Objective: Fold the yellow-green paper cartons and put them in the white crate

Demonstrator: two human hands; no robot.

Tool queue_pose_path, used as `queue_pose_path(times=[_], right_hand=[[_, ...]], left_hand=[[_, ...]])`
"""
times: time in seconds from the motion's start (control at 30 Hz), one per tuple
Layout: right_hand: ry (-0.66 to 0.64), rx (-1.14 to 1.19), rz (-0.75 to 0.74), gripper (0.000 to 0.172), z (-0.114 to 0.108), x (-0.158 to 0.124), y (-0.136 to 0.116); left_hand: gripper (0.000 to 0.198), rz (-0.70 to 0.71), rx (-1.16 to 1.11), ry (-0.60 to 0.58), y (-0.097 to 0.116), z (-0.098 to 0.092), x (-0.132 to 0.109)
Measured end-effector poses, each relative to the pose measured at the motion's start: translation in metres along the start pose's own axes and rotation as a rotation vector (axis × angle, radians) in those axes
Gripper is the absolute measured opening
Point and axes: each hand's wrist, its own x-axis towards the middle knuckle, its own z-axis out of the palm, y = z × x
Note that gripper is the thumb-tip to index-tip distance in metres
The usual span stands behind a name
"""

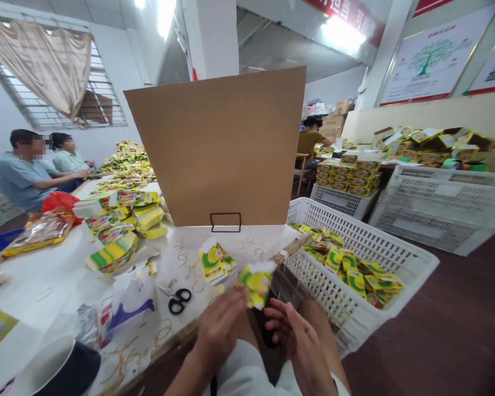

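Observation:
A yellow-green printed carton (256, 283), blurred by motion, is at the fingertips of my left hand (225, 319), above my lap near the table edge. My left fingers are pressed together against its left side. Just right of and below the carton, my right hand (299, 341) has its fingers apart and holds nothing. A small stack of flat yellow cartons (216, 263) lies on the white table (181, 324) beyond my left hand. Black-handled scissors (179, 301) lie left of that hand, among scattered rubber bands.
A white crate (412, 264) of cartons stands at the right. A brown cardboard sheet (223, 154) stands upright behind the stack. Bundled cartons (115, 247), a tissue pack (132, 302) and a dark mug (70, 368) occupy the left. Several people sit farther back.

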Motion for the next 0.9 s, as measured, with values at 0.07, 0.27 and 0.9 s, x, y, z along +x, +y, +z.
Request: queue_pose_path(times=[0.07, 0.27, 0.9], right_hand=[[-0.017, -0.024, -0.039, 0.037, -0.002, 0.001, -0.004], [0.015, -0.128, -0.126, 0.036, -0.008, 0.003, -0.011], [-0.109, -0.246, -0.108, 0.039, 0.006, -0.005, 0.003]], left_hand=[[0.042, 0.16, -0.133, -0.133, 0.019, 0.005, -0.003], [0.038, -0.27, -0.506, -0.039, 0.042, 0.009, -0.005], [0.043, -1.107, -1.414, -0.024, 0.039, 0.014, 0.008]])
